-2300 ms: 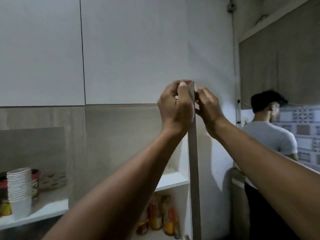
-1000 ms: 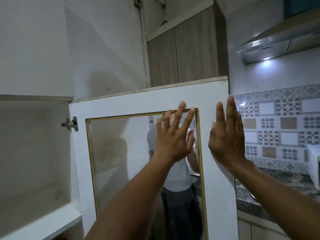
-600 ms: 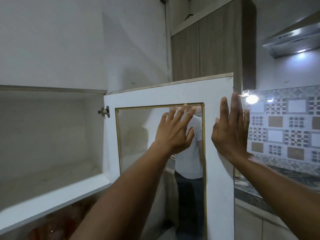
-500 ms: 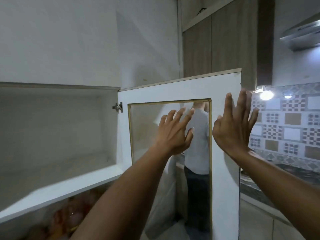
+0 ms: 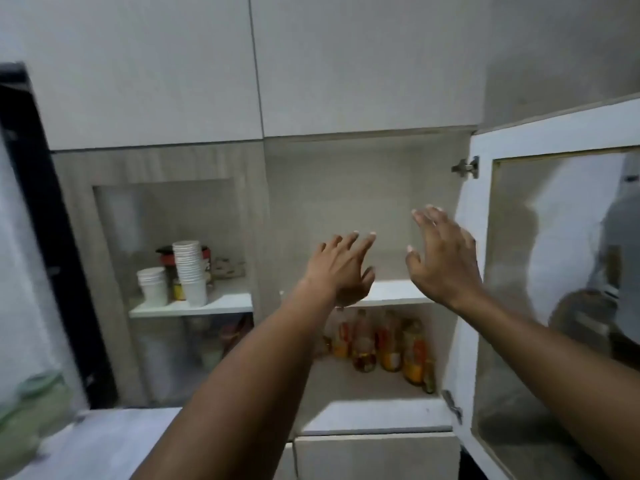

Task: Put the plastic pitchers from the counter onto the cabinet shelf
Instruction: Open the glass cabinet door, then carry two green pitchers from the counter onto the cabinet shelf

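The cabinet stands open in front of me, its glass-panelled door [image 5: 568, 271] swung out to the right. The upper shelf [image 5: 394, 293] of the open compartment is bare. My left hand [image 5: 341, 268] hovers in front of that shelf, fingers spread, holding nothing. My right hand [image 5: 441, 258] is raised beside it, also spread and empty, just left of the door's hinge edge. At the far left edge a blurred pale green plastic shape [image 5: 24, 410], possibly a pitcher, sits on the counter [image 5: 104, 441].
Several sauce bottles [image 5: 381, 344] stand on the lower shelf of the open compartment. Behind the closed glass door to the left are stacked white paper cups [image 5: 188, 271] and jars. A dark frame [image 5: 52, 237] rises at the left. White upper cabinet fronts run above.
The view has swung left from the door to the cabinet interior. Both hands have come off the door, which now stands wide open at the right.
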Tool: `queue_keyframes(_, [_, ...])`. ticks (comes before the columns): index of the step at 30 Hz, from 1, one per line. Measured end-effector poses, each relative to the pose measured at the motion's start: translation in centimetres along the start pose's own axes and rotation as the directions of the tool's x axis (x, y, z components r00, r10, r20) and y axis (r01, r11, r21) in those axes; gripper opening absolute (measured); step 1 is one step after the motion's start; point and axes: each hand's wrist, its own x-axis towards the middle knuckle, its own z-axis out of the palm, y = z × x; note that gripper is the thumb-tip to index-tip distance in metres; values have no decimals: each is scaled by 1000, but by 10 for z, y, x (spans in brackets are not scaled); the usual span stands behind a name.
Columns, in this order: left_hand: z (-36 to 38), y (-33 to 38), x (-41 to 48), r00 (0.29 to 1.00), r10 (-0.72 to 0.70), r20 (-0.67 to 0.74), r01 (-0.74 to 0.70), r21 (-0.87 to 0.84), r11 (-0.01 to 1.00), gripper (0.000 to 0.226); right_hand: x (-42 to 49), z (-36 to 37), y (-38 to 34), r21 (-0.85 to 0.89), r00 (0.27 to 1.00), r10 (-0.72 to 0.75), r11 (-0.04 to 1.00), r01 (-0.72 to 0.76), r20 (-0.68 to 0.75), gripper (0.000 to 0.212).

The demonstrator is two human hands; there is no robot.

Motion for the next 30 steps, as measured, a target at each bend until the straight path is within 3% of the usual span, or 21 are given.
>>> queue_keyframes(7, [-6,-213,-118,935,-349,61,340,128,932,71,19,140,-200,269,966,-204,951,156,161,64])
queue_keyframes(15, [-11,-422,-279,623,-773,125,757,155,635,72,-9,262,-416,509,845,-424,832,222,326,66])
queue_keyframes(22, [31,-513,-383,337,-924,180,941,-57,333,75,-44,353,-533,596,637,-523,794,122,566,64])
queue_keyframes(30, [127,-583,-413,78,-944,321,943,-331,-34,67,-73,497,-614,599,372,-522,791,-124,767,63])
